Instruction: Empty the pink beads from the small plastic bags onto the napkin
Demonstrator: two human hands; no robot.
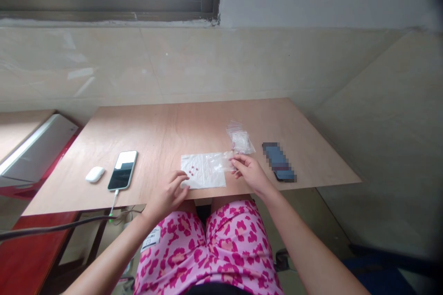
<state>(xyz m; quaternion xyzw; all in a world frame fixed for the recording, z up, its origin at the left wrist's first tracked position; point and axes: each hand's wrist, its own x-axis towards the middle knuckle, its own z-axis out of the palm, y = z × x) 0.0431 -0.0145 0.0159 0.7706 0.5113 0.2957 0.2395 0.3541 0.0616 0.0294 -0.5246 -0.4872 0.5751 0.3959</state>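
The small red pieces [192, 174] lie loosely grouped on the left part of a white sheet [207, 180], at the lower centre of the frame. My right grip [252, 174] is closed at the fingertips on a clear bag [220, 162], which extends over the sheet's right part. My left grip [169, 192] is parted between thumb and forefinger at the sheet's left edge, beside the pieces; I cannot tell whether it touches them. Right of centre, a stack of clear bags [241, 141] rests on the bench [162, 131]. A dark phone [279, 163] lies farther right; a cabled phone [123, 170] and a white case [94, 174] lie left.
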